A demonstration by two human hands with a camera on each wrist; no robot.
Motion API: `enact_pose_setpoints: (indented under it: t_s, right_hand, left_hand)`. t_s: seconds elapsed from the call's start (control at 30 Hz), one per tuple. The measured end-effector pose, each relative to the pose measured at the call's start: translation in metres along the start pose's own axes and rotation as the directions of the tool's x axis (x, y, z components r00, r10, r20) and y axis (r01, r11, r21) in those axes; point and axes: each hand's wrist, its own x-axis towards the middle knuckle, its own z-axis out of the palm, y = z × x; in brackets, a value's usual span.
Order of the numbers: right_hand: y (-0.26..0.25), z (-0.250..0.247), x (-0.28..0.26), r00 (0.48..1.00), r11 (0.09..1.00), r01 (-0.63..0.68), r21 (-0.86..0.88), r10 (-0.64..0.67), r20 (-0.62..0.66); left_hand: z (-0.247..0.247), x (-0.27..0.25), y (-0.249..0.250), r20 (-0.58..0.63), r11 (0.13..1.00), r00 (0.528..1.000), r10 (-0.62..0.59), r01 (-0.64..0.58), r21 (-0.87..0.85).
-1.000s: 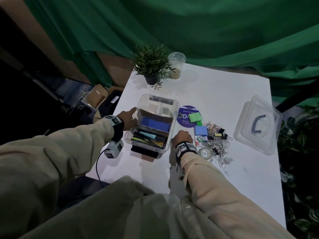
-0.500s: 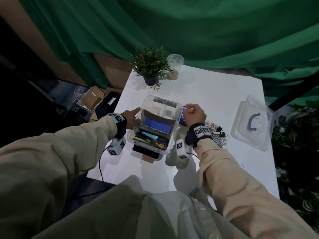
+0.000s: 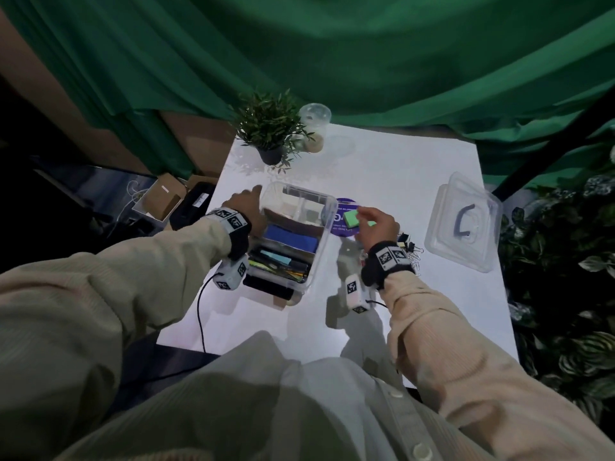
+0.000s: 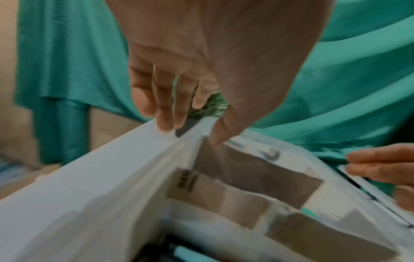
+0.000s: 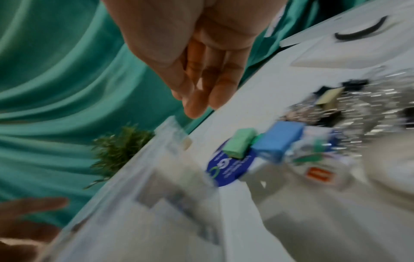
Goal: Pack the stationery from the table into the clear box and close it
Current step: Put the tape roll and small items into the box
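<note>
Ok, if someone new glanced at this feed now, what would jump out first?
The clear box mid-table, partly filled with stationery, with the left hand resting at its far left corner. Just right of it, the right hand reaches open-fingered to a green block on a blue disc. The lid lies off near the table's right edge, all under a big green curtain.

Green curtain (image 3: 332, 54) draped behind a white table (image 3: 416, 181), light dim. Small potted plant (image 3: 271, 128) at the table's far left corner. Open cardboard box (image 3: 163, 199) on the floor, left.
</note>
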Motion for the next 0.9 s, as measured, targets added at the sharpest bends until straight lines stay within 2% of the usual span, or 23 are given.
enact_pose_setpoints:
  t_s: [0.07,0.13,0.2,0.27,0.4,0.53,0.7,0.8,0.9]
  right_hand:
    - [0.029,-0.02,-0.002,0.989,0.991,-0.126,-0.048,0.122,-0.079]
    - [0.059,-0.042,-0.006,0.958,0.956,-0.264,-0.131,0.243,-0.155]
    - [0.087,-0.061,-0.012,0.933,0.916,-0.349,-0.2,0.319,-0.167]
    - [0.109,-0.076,-0.017,0.928,0.883,-0.373,-0.284,0.347,-0.137]
    - [0.126,-0.092,-0.026,0.933,0.85,-0.358,-0.386,0.346,-0.102]
    - [0.128,-0.095,-0.029,0.96,0.856,-0.26,-0.448,0.278,-0.025]
    - [0.127,-0.097,-0.028,0.972,0.854,-0.135,-0.503,0.213,0.101]
    - [0.126,-0.095,-0.024,0.976,0.849,-0.075,-0.522,0.17,0.136]
    - [0.123,-0.089,-0.022,0.971,0.848,-0.048,-0.527,0.163,0.175]
  left_hand:
    - [-0.003,-0.008,0.032,-0.177,0.985,0.969,0.169,-0.161,0.061]
    - [-0.001,-0.015,0.07,-0.267,0.932,0.893,0.362,-0.348,0.099]
    - [0.006,-0.021,0.108,-0.242,0.864,0.83,0.503,-0.492,0.111]
    - [0.021,-0.022,0.143,-0.174,0.815,0.797,0.579,-0.561,0.147]
    - [0.053,-0.02,0.196,0.04,0.776,0.807,0.589,-0.579,0.252]
    - [0.07,-0.009,0.215,0.186,0.752,0.827,0.53,-0.56,0.347]
    - [0.082,0.002,0.219,0.252,0.716,0.832,0.494,-0.554,0.425]
    - [0.086,0.006,0.217,0.25,0.735,0.839,0.483,-0.544,0.405]
    - [0.087,0.008,0.216,0.269,0.744,0.823,0.5,-0.567,0.353]
